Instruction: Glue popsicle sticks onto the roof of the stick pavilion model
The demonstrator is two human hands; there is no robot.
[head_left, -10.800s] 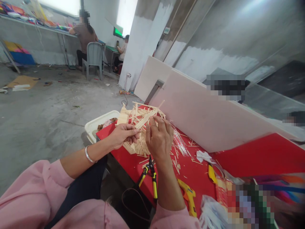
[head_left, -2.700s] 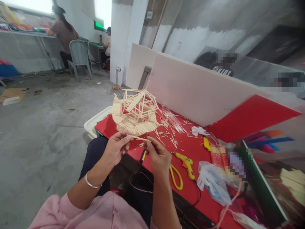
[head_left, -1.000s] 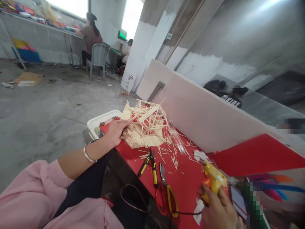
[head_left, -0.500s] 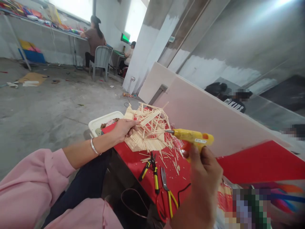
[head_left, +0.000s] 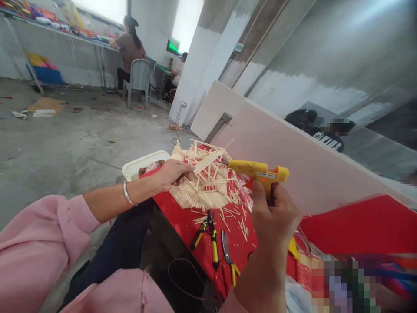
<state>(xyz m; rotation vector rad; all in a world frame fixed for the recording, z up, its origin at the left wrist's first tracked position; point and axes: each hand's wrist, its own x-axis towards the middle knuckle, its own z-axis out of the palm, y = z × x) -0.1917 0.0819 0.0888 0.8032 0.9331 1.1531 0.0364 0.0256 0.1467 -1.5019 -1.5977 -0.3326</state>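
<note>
My left hand is closed on the near left side of a framework of thin wooden sticks. Part of this grip is hidden behind the fingers. In my right hand is a yellow hot glue gun, pointing left. Its metal nozzle is at the framework's right side; whether it touches a stick I cannot tell. Beneath the framework, flat panels of sticks lie on the red tabletop. Several loose sticks are scattered to the right of them.
Black-and-yellow pliers and snips lie near the table's front edge. A white tray stands behind my left forearm. Pale boards lean along the far right. Bags and coloured materials are at lower right. People sit farther off.
The glue gun in my right hand has moved up and to the left, bringing its nozzle higher on the framework. My left hand keeps its hold, nearly still.
</note>
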